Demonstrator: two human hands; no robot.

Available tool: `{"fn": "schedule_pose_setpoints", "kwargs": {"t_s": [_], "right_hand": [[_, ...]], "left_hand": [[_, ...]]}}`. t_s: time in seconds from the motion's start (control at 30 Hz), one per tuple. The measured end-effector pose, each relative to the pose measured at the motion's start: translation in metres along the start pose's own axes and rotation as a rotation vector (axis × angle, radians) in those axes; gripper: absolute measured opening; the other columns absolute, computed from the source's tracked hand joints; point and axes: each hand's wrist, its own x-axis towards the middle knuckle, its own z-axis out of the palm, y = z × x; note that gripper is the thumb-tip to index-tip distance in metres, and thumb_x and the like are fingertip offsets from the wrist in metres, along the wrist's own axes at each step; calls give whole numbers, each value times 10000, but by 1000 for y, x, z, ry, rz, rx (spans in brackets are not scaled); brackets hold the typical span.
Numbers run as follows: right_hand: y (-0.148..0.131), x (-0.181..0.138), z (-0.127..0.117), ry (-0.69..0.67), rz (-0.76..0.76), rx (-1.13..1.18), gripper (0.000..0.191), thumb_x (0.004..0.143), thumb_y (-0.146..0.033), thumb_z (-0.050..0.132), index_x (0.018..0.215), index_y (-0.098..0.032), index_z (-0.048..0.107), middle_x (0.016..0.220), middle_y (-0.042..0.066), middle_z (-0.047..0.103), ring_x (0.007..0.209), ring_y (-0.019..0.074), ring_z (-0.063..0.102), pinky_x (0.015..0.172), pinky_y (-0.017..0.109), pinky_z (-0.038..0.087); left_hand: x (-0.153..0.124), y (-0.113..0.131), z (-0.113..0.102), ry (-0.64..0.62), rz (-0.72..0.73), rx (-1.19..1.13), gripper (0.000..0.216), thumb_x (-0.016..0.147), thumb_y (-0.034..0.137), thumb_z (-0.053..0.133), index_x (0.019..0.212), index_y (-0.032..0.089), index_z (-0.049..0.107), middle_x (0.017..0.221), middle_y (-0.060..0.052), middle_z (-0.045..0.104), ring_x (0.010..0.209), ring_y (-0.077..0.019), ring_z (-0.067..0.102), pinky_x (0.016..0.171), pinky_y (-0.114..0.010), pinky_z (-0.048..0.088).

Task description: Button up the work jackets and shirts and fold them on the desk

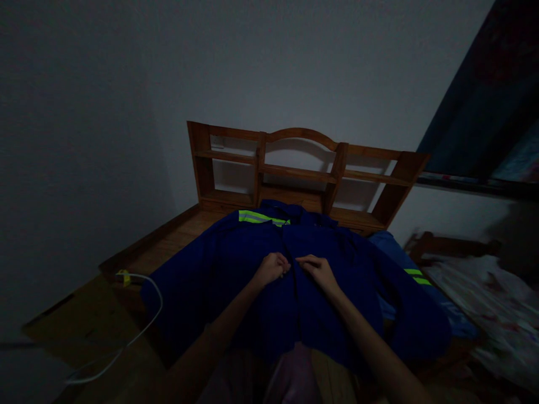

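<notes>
A dark blue jacket (236,280) lies spread out with its collar at the far end and its sleeves out to both sides. A yellow-green and silver reflective band (256,217) crosses its upper left part. My left hand (273,268) is over the front, just left of the opening, with its fingers curled together. Just right of the same opening is my right hand (319,270), thumb and fingers pinched close. A small gap separates the two sets of fingertips. Dim light hides whether cloth or a small fastener is between the fingers.
Under the jacket is a wooden surface (168,242), backed by a wooden shelf frame (301,133) against the wall. A white cable (160,300) loops at the left. Blue folded clothing (389,247) and pale plastic bags (492,292) lie at the right.
</notes>
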Motion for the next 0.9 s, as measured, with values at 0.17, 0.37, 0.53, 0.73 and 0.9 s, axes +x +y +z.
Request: {"fn": "schedule_pose_setpoints", "kwargs": {"t_s": [0.17, 0.37, 0.53, 0.73, 0.9], "right_hand": [[3, -8, 13, 68, -32, 40, 247, 791, -308, 563, 948, -199, 719, 771, 28, 635, 623, 127, 538, 538, 229, 387], [6, -10, 15, 22, -104, -89, 252, 820, -324, 558, 973, -201, 718, 768, 33, 628, 641, 132, 552, 566, 239, 411], [5, -10, 17, 14, -152, -160, 242, 824, -271, 553, 1001, -222, 711, 808, 30, 641, 691, 136, 570, 613, 247, 430], [2, -11, 19, 40, -216, -146, 237, 812, -217, 556, 984, -249, 716, 920, 31, 632, 795, 143, 590, 691, 255, 454], [-1, -7, 14, 160, -210, -87, 216, 831, -271, 553, 973, -234, 712, 935, 43, 635, 851, 165, 597, 741, 280, 461]], "left_hand": [[-5, -14, 21, 138, 73, -171, 36, 742, 173, 570, 764, 150, 553, 632, -8, 615, 542, -118, 605, 517, -210, 447], [-20, -16, 27, 247, 190, -79, 74, 780, 154, 497, 791, 183, 564, 688, -1, 621, 627, -114, 608, 577, -202, 437], [-22, -11, 23, 203, 199, -111, 92, 790, 141, 469, 812, 189, 543, 672, 12, 608, 609, -108, 594, 582, -200, 431], [-21, -14, 20, 167, 184, -175, 78, 790, 140, 472, 830, 192, 514, 625, 32, 584, 563, -107, 589, 550, -195, 428], [-9, 9, 31, 252, 190, -164, 35, 796, 163, 500, 808, 189, 519, 627, 22, 592, 571, -110, 591, 548, -194, 421]]}}
